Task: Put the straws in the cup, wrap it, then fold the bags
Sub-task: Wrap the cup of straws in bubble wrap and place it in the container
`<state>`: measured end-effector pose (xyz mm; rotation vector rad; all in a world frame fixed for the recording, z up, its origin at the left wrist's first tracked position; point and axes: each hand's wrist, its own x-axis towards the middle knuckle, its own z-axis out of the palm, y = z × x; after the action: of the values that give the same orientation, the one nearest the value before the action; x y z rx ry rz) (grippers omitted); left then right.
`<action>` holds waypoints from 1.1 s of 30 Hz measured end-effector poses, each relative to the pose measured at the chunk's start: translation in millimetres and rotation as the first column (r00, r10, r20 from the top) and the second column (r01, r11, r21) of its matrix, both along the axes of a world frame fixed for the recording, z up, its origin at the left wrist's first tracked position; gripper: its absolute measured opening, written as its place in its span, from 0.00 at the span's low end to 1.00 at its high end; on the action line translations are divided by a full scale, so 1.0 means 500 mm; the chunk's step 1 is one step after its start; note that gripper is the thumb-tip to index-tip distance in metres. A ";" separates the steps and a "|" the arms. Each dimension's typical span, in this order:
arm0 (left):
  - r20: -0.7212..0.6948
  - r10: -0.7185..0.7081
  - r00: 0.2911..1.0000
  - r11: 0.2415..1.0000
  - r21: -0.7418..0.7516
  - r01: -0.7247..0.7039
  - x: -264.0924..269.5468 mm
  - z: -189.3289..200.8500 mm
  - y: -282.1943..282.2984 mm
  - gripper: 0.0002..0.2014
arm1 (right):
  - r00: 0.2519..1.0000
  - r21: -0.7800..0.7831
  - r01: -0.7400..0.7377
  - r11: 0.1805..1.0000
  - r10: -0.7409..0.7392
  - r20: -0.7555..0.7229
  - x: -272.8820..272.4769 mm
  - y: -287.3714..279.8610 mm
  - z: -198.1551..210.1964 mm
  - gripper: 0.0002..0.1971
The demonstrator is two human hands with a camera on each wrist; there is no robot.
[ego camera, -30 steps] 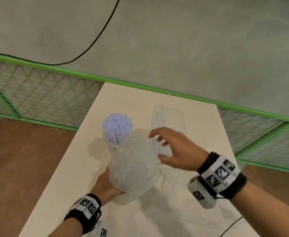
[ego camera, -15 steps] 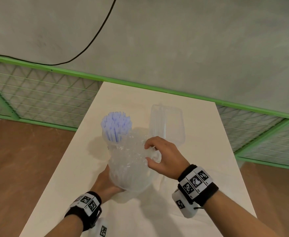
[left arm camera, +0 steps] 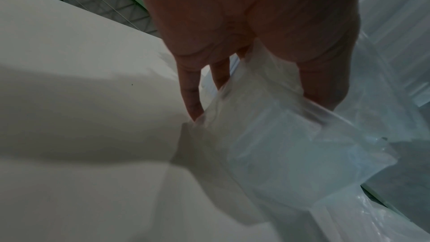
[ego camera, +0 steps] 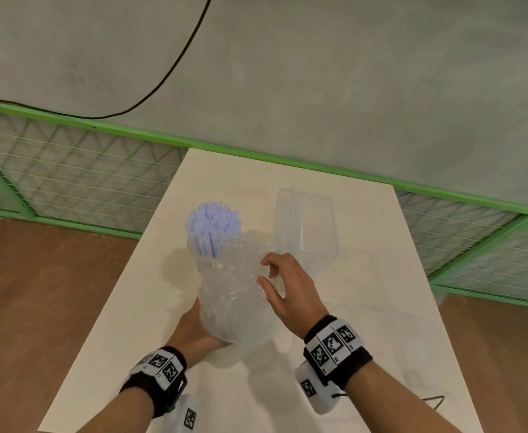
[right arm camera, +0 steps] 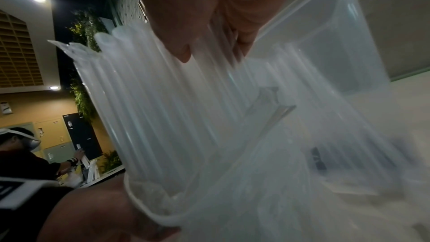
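A bunch of pale blue straws [ego camera: 212, 223] stands in a clear cup, tilted toward the far left. Crinkled clear bubble wrap [ego camera: 234, 295] covers the cup's body, so only its rim [right arm camera: 149, 214] shows, in the right wrist view. My left hand [ego camera: 194, 332] grips the wrapped cup low on its left side, with its fingers [left arm camera: 193, 98] curled into the plastic. My right hand [ego camera: 264, 271] is at the wrap's upper right edge and pinches it between thumb and curled fingers. The straws [right arm camera: 144, 98] fill the right wrist view.
An empty clear plastic box [ego camera: 306, 226] stands just behind the cup, close to my right hand. Flat clear bags [ego camera: 381, 307] lie on the white table [ego camera: 131, 307] to the right. A green mesh fence [ego camera: 69, 170] runs behind the table.
My right hand came in from the right, where it hovered open, and closed its fingers on the wrap's upper edge. The left hand kept its hold on the cup.
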<state>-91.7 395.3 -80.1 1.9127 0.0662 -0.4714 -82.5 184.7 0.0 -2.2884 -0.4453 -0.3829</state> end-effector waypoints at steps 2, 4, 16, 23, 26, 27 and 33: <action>-0.003 0.005 1.000 1.000 -0.018 -0.005 -0.001 0.000 0.001 0.45 | 1.000 0.015 -0.001 1.000 0.000 0.013 0.001 0.005 -0.001 0.16; -0.006 0.006 1.000 0.999 -0.042 -0.006 -0.002 -0.002 0.002 0.47 | 0.999 0.017 -0.008 1.000 0.007 0.041 0.002 0.007 -0.004 0.14; 0.013 0.001 1.000 1.000 -0.015 -0.001 -0.002 -0.005 0.002 0.46 | 0.992 0.081 0.116 0.990 -0.119 0.034 0.001 0.016 -0.011 0.08; 0.017 0.002 1.000 1.000 -0.021 -0.002 -0.002 0.003 0.001 0.49 | 0.989 0.072 0.140 0.988 -0.136 -0.062 0.012 0.008 0.003 0.08; 0.021 0.008 1.000 1.000 -0.021 -0.008 -0.004 0.013 -0.003 0.45 | 0.989 0.083 0.133 0.988 -0.127 -0.076 0.023 0.002 0.012 0.07; 0.023 0.008 1.000 1.000 -0.019 -0.007 -0.005 0.016 -0.003 0.45 | 0.991 0.083 0.131 0.988 -0.127 -0.050 0.026 0.000 0.012 0.08; 0.016 0.003 1.000 0.999 -0.034 -0.003 -0.005 0.016 0.000 0.46 | 0.982 0.047 0.139 0.989 -0.144 0.126 0.033 -0.003 0.010 0.10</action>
<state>-94.1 395.2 -72.0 1.8825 0.0503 -0.4527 -65.8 183.0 4.9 -2.2735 -0.3373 -0.6085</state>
